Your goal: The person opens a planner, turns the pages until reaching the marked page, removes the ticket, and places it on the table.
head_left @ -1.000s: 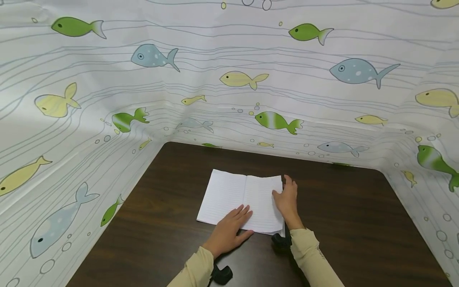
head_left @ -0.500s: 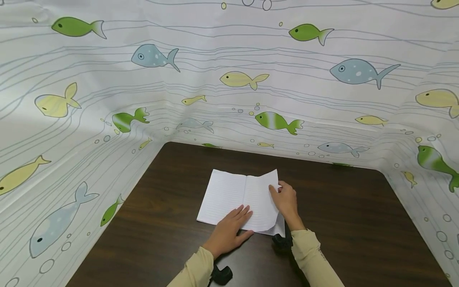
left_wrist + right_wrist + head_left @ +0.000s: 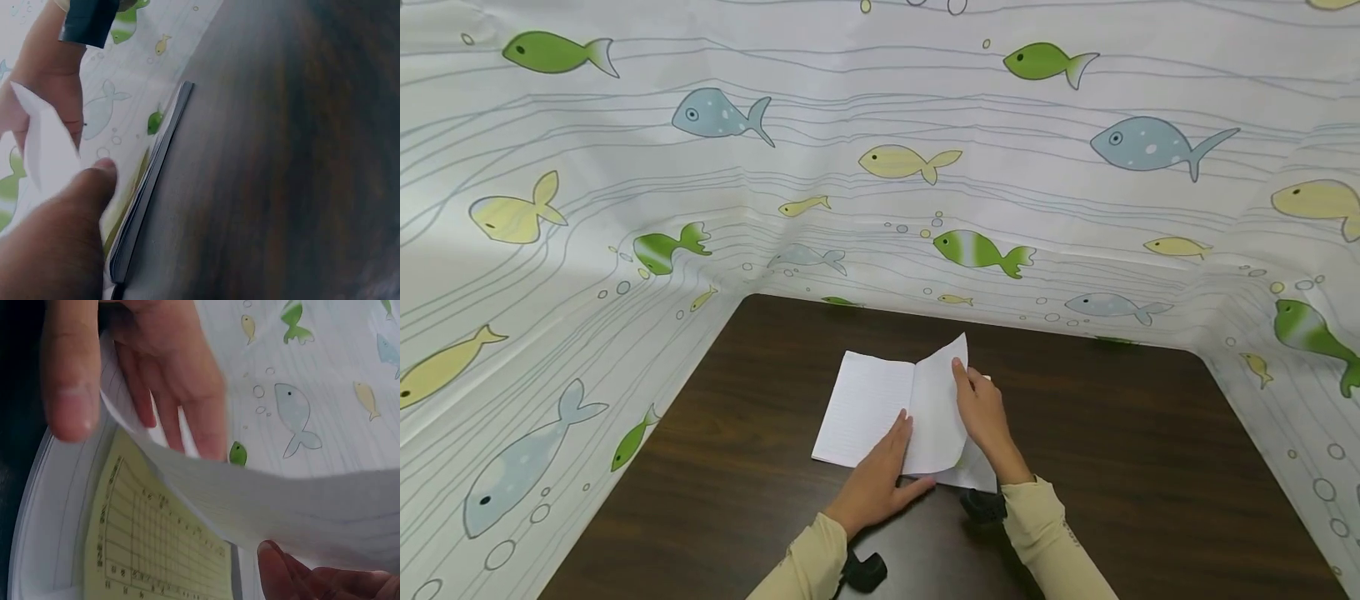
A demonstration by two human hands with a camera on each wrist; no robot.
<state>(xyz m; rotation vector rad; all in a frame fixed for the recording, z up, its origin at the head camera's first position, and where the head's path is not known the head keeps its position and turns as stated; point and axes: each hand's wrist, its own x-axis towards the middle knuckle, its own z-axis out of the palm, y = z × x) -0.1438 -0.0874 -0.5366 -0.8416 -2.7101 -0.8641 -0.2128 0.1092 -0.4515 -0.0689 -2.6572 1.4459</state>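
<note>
A lined notebook (image 3: 859, 417) lies spread on the dark table. My left hand (image 3: 874, 479) rests with straight fingers on its lower middle, the thumb (image 3: 94, 187) reaching out along the near edge. On the right side, my right hand (image 3: 985, 414) pinches the far corner of a page (image 3: 934, 417), thumb on the near face and fingers partly hidden behind. That page stands curved up off the right half. Below it, in the right wrist view, shows a yellow sheet with a printed grid (image 3: 159, 537).
Brown tabletop (image 3: 1135, 450) surrounds the notebook. White cloth with printed fish (image 3: 820, 92) rises behind and at both sides. A black wrist mount (image 3: 865, 573) sits under the left wrist, another black mount (image 3: 983, 505) under the right.
My right hand has moved from the right edge inward to the left, lifting and bending the page up with it. The left hand's fingers have drawn together near the fold.
</note>
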